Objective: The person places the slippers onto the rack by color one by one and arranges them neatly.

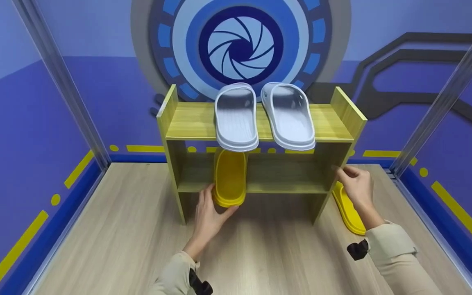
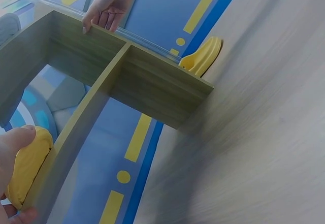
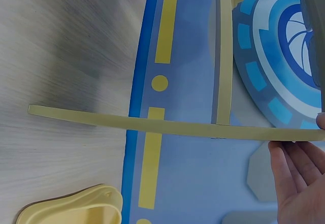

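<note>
On the middle shelf of a small wooden shoe rack [image 1: 285,187] sits a yellow clog [image 1: 230,180], its heel toward me. My left hand [image 1: 211,215] grips that heel between thumb and fingers, also visible with the clog [image 2: 31,165] in the left wrist view. With my right hand [image 1: 357,186] I pinch the front edge of the rack's right side panel [image 3: 177,128], fingers on its outer face. Another yellow clog [image 1: 348,211] lies on the table outside the rack, partly behind my right wrist. Two pale grey clogs [image 1: 237,119] stand side by side on the top shelf.
The rack stands on a light wood-grain table [image 1: 129,229]. Behind it rises a blue-purple printed wall [image 1: 109,94], with metal posts [image 1: 66,86] at the corners. The grey clogs overhang the top shelf's front edge, above the yellow clog.
</note>
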`<state>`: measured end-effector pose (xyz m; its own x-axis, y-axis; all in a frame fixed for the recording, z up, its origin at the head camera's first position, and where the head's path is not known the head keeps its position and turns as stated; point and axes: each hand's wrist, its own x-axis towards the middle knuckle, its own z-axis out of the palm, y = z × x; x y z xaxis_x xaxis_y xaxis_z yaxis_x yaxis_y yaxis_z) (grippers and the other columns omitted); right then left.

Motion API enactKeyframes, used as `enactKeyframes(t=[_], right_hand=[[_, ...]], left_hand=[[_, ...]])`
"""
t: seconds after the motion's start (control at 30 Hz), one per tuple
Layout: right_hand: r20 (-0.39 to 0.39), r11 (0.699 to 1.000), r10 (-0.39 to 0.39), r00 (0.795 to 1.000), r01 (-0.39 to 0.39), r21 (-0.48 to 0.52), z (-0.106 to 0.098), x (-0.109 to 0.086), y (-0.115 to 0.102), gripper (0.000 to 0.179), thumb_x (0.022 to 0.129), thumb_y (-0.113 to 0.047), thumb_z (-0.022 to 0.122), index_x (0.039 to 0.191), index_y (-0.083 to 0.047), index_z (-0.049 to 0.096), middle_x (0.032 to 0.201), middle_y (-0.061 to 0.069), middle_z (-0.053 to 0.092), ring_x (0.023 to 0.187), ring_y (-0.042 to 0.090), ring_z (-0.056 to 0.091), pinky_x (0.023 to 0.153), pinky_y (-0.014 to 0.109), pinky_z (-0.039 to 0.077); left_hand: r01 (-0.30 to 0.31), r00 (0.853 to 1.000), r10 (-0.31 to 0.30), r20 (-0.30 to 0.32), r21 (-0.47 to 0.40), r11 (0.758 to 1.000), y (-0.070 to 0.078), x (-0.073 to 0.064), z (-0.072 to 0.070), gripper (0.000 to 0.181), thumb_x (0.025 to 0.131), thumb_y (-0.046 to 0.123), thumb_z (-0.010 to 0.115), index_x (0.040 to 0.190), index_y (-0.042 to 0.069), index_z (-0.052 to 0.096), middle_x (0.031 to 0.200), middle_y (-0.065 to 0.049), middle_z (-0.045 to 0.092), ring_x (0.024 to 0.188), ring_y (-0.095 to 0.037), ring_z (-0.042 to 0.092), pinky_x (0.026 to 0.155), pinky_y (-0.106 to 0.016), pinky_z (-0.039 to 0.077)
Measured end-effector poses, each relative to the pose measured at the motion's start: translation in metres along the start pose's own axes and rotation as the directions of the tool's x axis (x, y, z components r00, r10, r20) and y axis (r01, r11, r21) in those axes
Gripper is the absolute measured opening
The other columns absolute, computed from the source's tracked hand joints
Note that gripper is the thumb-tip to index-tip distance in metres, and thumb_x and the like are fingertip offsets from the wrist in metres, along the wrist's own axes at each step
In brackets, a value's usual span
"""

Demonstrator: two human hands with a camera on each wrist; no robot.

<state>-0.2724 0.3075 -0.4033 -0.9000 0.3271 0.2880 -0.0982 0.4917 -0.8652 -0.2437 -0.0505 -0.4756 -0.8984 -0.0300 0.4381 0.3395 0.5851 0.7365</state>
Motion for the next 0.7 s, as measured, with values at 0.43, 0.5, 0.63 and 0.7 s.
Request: enactKeyframes(t=[0.43,0.5,0.63,0.7], right_hand=[[0.009,1.000,0.012,1.000,-0.012,0.005,-0.001,-0.001,-0.001,0.044,0.081,-0.039,0.061,0.105,-0.002,0.064,0.093,0.009,0.064,0.076,0.008,0.059,0.065,0.017,0.044],[0.011,1.000,0.016,1.000,-0.016,0.007,-0.001,-0.002,-0.001,0.043,0.081,-0.038,0.060,0.106,-0.002,0.064,0.094,0.009,0.064,0.076,0.008,0.060,0.065,0.018,0.045],[0.022,0.999,0.032,0.999,-0.032,0.013,-0.001,-0.003,-0.002,0.044,0.083,-0.037,0.058,0.109,-0.002,0.062,0.099,0.011,0.063,0.077,0.007,0.060,0.066,0.017,0.045],[0.021,0.999,0.035,0.999,-0.035,0.018,-0.001,-0.003,-0.002,0.044,0.082,-0.037,0.059,0.110,-0.003,0.062,0.099,0.011,0.063,0.077,0.006,0.060,0.066,0.017,0.045]], left_hand=[[-0.071,0.986,0.057,-0.158,-0.086,0.994,-0.009,0.008,-0.031,0.065,0.074,0.040,0.068,0.122,0.005,0.043,0.114,-0.012,0.045,0.098,-0.024,0.046,0.081,-0.040,0.037],[-0.143,0.961,0.113,-0.251,-0.101,0.985,-0.011,0.015,-0.043,0.055,0.075,0.031,0.068,0.116,0.001,0.047,0.110,-0.013,0.048,0.098,-0.024,0.045,0.082,-0.038,0.037],[-0.171,0.918,0.136,-0.373,-0.063,0.983,-0.013,0.029,-0.066,0.046,0.076,0.021,0.069,0.110,-0.001,0.048,0.103,-0.014,0.047,0.097,-0.026,0.043,0.081,-0.038,0.033],[-0.138,0.910,0.109,-0.399,-0.043,0.990,-0.014,0.035,-0.077,0.045,0.076,0.019,0.069,0.109,-0.002,0.047,0.101,-0.015,0.045,0.096,-0.027,0.042,0.080,-0.039,0.032]])
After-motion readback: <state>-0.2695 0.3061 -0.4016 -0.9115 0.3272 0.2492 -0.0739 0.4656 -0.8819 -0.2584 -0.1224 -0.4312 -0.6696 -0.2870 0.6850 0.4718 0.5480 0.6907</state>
